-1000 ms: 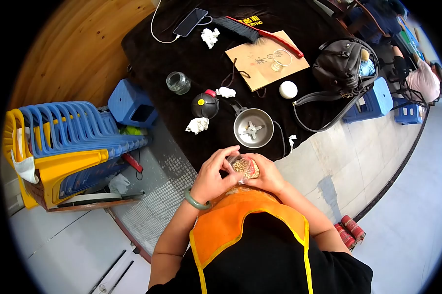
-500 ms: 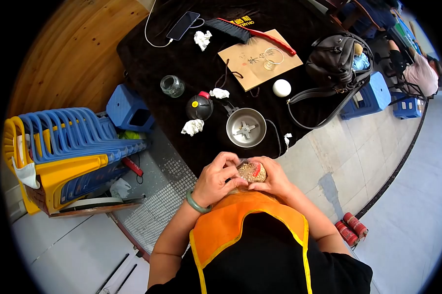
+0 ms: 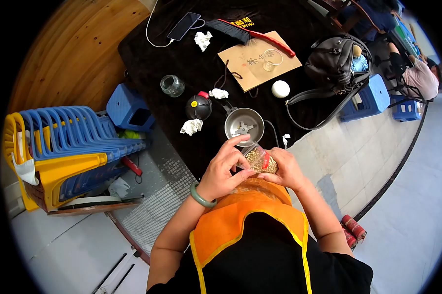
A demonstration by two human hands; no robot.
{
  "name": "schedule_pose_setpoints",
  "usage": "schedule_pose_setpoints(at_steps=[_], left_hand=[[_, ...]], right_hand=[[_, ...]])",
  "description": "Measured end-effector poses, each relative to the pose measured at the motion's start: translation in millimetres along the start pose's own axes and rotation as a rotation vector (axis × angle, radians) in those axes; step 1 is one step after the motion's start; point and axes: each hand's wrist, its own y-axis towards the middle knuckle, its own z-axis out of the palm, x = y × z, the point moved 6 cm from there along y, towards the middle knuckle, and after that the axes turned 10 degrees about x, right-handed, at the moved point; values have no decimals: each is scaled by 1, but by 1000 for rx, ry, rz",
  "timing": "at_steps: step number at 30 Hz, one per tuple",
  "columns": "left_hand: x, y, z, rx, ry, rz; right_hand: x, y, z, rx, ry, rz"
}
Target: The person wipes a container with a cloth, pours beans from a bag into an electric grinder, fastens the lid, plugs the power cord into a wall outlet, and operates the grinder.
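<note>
In front of my orange apron is a clear plastic bag of small pale-brown grains with red print. My right hand is closed around its right side. My left hand, a green bangle at its wrist, grips the bag's left edge, its index finger stretched along the mouth. The bag's upper end reaches the near rim of a metal grinder bowl, where a cross-shaped blade shows. A black grinder lid with a red top stands behind, to the left.
On the dark cloth are a glass jar, crumpled tissues, a white round lid, a paper bag, a red-handled brush, a phone and a black handbag. Stacked chairs stand left. Another person sits far right.
The bag has moved slightly up and right towards the grinder bowl and shows more of its upper end. My left index finger has stretched upward; my right hand has shifted right.
</note>
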Motion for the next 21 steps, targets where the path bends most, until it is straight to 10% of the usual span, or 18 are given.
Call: schedule_pose_setpoints(at_steps=[21], left_hand=[[13, 8, -9, -224, 342, 45]], right_hand=[[-8, 22, -50, -73, -315, 33]])
